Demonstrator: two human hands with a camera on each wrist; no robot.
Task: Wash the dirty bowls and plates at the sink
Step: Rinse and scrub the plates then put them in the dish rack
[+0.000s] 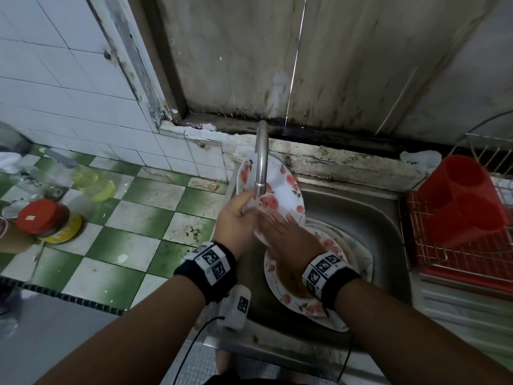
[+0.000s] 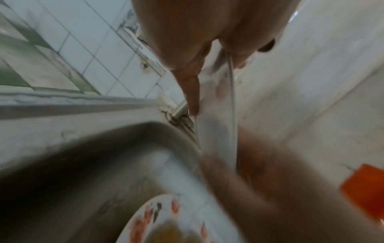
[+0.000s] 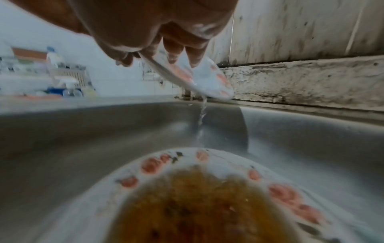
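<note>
A white plate with red flowers (image 1: 280,187) is tilted on edge under the steel tap (image 1: 261,159). My left hand (image 1: 237,213) grips its near left rim, thumb on the front. My right hand (image 1: 281,230) lies flat on the plate's face with straight fingers. In the right wrist view the fingers (image 3: 176,54) press on the plate (image 3: 199,78), and water trickles off its lower edge. The left wrist view shows the plate (image 2: 216,131) edge-on below my left hand (image 2: 193,54). A second flowered plate (image 1: 288,294) with brown residue lies in the sink (image 1: 363,212), on top of other dishes.
A red utensil holder (image 1: 460,201) stands in a wire dish rack (image 1: 433,251) right of the sink. On the green and white tiled counter (image 1: 133,223) at left are a red-lidded jar (image 1: 41,216) and a yellow-green bottle (image 1: 94,182). A grimy wall ledge (image 1: 347,162) runs behind the tap.
</note>
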